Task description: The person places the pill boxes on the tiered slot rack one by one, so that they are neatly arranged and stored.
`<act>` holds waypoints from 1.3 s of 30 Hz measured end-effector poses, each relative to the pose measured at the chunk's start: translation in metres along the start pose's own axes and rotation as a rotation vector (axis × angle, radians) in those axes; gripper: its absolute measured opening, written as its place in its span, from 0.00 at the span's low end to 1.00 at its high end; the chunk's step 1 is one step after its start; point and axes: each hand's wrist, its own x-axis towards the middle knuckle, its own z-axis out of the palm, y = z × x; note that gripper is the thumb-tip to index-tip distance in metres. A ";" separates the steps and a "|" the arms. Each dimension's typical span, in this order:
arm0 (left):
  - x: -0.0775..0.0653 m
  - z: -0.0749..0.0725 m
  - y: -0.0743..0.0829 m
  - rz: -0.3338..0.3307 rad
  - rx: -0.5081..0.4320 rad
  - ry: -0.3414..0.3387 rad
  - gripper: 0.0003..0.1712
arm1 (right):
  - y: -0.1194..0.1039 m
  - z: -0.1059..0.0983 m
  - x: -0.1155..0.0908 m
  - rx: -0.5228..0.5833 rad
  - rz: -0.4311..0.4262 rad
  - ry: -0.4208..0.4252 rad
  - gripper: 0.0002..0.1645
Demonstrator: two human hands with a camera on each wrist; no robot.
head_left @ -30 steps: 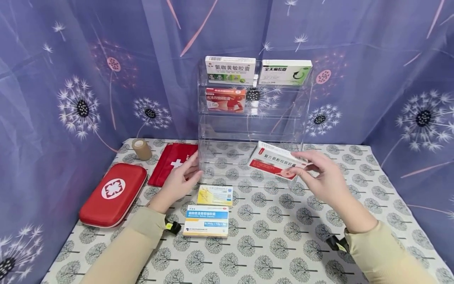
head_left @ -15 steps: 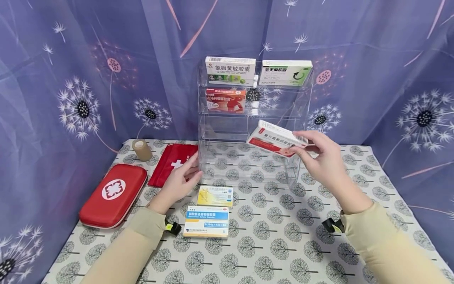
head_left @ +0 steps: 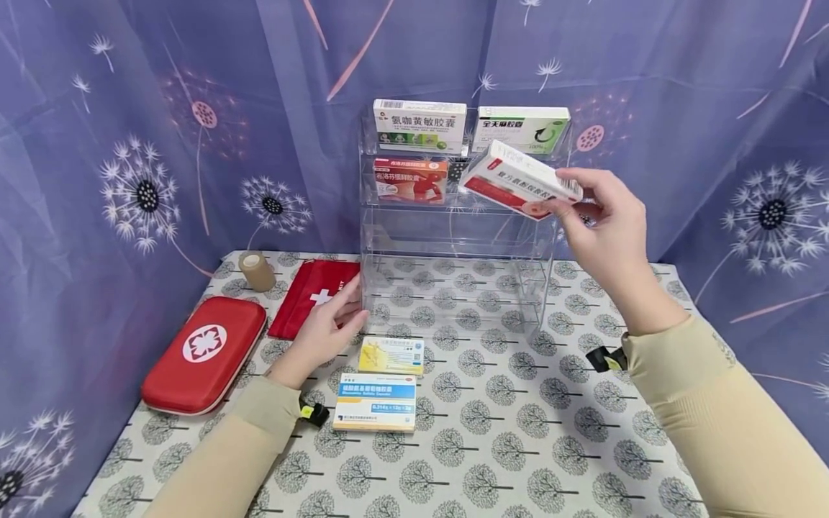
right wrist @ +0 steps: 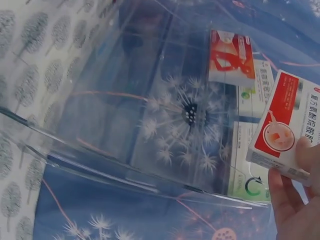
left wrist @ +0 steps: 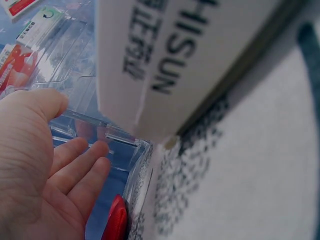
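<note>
My right hand (head_left: 605, 230) pinches a white-and-red medicine box (head_left: 514, 180) by its right end, tilted, in front of the second tier of a clear display rack (head_left: 408, 234). In the right wrist view, thumb and fingers grip that medicine box (right wrist: 285, 117) near the rack's upper boxes. My left hand (head_left: 324, 331) is at the rack's lower left side, its fingers extended; in the left wrist view the hand (left wrist: 60, 170) has nothing in its grasp. On the rack, a white-and-green box (head_left: 421, 128) and another white-and-green box (head_left: 523, 129) fill the top tier, with a red box (head_left: 411, 180) below left.
A yellow-and-white box (head_left: 391, 355) and a blue-and-white box (head_left: 376, 403) lie before the rack. To the left are a red hard case (head_left: 204, 356), a red pouch (head_left: 301, 302) and a tan tape roll (head_left: 257, 271). Patterned curtains (head_left: 311, 144) surround the table.
My right hand has lifted the white-and-red medicine box from the rack's lower level up to the second tier. The left hand has stayed at the rack's side.
</note>
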 end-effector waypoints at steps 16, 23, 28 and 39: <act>0.001 -0.001 -0.004 0.007 -0.001 0.008 0.46 | -0.005 0.012 0.046 -0.031 0.032 0.082 0.17; 0.000 0.000 -0.002 0.012 -0.008 0.002 0.46 | 0.008 0.017 0.052 -0.077 0.052 0.020 0.16; -0.001 0.000 -0.002 0.007 -0.005 0.006 0.46 | 0.011 0.020 0.053 -0.125 0.086 -0.042 0.17; 0.001 0.000 -0.001 0.007 -0.012 0.003 0.46 | 0.010 0.025 0.050 -0.326 0.115 -0.120 0.17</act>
